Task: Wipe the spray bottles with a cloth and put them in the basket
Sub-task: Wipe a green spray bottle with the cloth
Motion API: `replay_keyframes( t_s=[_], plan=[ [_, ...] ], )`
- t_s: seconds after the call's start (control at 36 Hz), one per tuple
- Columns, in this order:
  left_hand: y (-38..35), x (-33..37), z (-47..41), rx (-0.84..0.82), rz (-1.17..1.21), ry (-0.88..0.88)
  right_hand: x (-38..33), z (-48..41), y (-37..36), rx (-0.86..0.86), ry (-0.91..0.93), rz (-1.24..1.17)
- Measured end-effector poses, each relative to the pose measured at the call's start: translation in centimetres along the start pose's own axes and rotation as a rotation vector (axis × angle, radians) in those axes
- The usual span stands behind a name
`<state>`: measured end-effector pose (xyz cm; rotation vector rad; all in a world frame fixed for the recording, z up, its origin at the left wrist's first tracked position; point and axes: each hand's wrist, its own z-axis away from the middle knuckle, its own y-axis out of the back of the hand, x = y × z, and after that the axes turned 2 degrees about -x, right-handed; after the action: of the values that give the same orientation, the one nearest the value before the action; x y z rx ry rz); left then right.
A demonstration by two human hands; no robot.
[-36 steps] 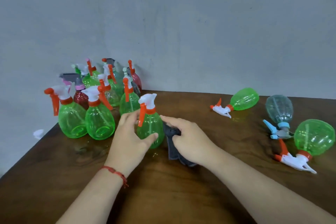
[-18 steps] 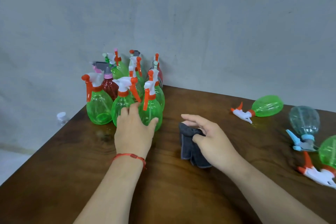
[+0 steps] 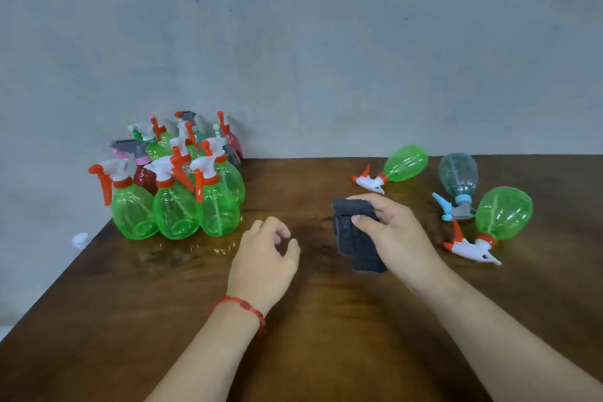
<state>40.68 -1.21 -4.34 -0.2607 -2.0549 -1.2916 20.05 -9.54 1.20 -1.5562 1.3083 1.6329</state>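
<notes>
Several upright spray bottles (image 3: 176, 186), mostly green with orange and white triggers, stand clustered at the table's far left corner. The nearest green bottle (image 3: 217, 209) stands at the cluster's right front. My left hand (image 3: 264, 258) hovers just right of it with loosely curled fingers, holding nothing. My right hand (image 3: 391, 235) pinches a folded dark grey cloth (image 3: 354, 238) that hangs down to the table. Three bottles lie on their sides at the right: a green one (image 3: 403, 163), a pale blue one (image 3: 458, 179) and another green one (image 3: 502, 214). No basket is in view.
The brown wooden table (image 3: 310, 336) meets a grey wall at the back. Its left edge runs diagonally, and a small white-capped bottle (image 3: 79, 240) shows beyond it on the floor side.
My left hand has let go of the green bottle, which now stands with the cluster, and has drawn back to the right. My right hand has lifted the cloth slightly.
</notes>
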Motion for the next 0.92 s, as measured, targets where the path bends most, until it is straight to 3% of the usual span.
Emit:
replay_keyframes(
  t_s=[0.11,0.25,0.44,0.72,0.92],
  plan=[
    [-2.2,4.4,-0.9,-0.21,-0.118,-0.103,2.7,0.5,3.3,0.115,0.01,0.001],
    [-5.3,9.5,-3.9,-0.325,-0.277,-0.265,5.3,-1.7,7.0,0.288,0.041,-0.012],
    [-7.1,14.3,-10.2,-0.42,-0.5,-0.378,7.9,-4.8,10.3,0.483,0.118,-0.134],
    [-13.4,17.4,-21.4,-0.39,-0.756,-0.436,10.1,-6.1,10.7,0.501,0.181,-0.032],
    [-15.7,21.1,-26.2,-0.343,-0.934,-0.955,11.0,-6.8,11.2,0.578,0.232,-0.035]
  ],
)
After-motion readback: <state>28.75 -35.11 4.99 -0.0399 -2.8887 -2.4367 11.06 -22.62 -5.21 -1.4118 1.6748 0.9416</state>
